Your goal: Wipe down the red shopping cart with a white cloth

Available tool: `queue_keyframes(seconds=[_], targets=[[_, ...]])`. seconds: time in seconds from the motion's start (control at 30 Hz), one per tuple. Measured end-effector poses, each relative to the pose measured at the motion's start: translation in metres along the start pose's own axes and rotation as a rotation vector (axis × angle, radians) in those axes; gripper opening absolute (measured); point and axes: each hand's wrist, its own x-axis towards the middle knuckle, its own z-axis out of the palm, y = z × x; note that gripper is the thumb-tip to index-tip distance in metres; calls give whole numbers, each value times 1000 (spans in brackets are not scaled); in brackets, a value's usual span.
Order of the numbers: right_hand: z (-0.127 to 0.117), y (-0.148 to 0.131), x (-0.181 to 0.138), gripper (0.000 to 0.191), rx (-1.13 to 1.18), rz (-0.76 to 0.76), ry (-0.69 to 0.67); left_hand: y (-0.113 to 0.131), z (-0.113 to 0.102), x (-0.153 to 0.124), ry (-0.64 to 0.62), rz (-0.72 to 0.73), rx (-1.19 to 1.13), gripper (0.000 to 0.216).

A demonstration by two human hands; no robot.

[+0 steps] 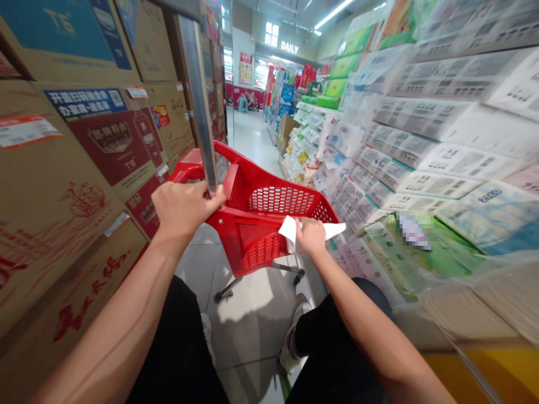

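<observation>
A red rolling shopping basket [282, 199] with slotted sides stands tilted on small wheels in front of me. A silver pull pole [197, 95] rises from its near left corner to a dark handle at the top of the view. My left hand [183, 207] is closed on the basket's corner at the foot of this pole, thumb beside the metal. In my right hand [311, 235] a crumpled white tissue [288, 230] is gripped against the basket's near right rim, its ends sticking out on both sides. The part of the rim under the tissue is hidden.
Stacked cardboard cartons [105, 129] wall the left side closely. On the right, piles of wrapped tissue packs [421, 134] lean toward the aisle, blurred. The tiled floor [248, 126] runs ahead to a blue stool [243, 104] and a lit shop area. My legs straddle the near floor.
</observation>
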Motion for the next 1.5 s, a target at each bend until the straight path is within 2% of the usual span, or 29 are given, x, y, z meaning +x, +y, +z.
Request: queue_keyframes(seconds=[0.1,0.17,0.2,0.27,0.47,0.53,0.57,0.67,0.9,0.97,1.03,1.1,1.17,1.3,1.37,1.43,1.5], targets=[[2,53,-3,47,-75,96,-42,-1,1,-1,8,-9,-8,44],[1,62,-4,46,-93,162,-51,1,2,-1,11,-14,7,44],[0,57,-4,45,-90,183,-45,3,2,-1,15,-16,16,45],[-1,29,-1,42,-50,177,-17,10,4,-1,33,-19,31,46],[-15,-113,15,34,241,-6,54,31,10,1,8,33,59,44],[-21,-134,17,37,283,-57,83,31,12,3,6,37,62,43],[-22,-135,17,38,284,-84,94,28,12,4,6,39,61,42],[-17,-108,9,41,221,-149,84,15,14,10,0,45,55,42],[3,18,-21,40,-18,-68,9,-24,10,18,19,42,71,47],[5,38,-27,43,-40,12,-2,-33,8,17,35,41,80,47],[6,39,-28,46,-31,105,14,-37,7,14,54,46,84,45],[6,20,-24,48,5,176,45,-36,7,10,73,43,79,42],[4,-19,-17,47,71,174,65,-29,7,5,86,32,69,39],[-11,-118,0,40,277,16,101,-7,10,-2,86,33,32,37],[-19,-152,5,39,358,-37,138,0,14,-2,91,54,7,38],[-20,-161,5,37,396,-94,170,1,18,1,104,77,-18,38],[-15,-145,0,33,394,-154,188,-4,22,6,119,90,-32,38]])
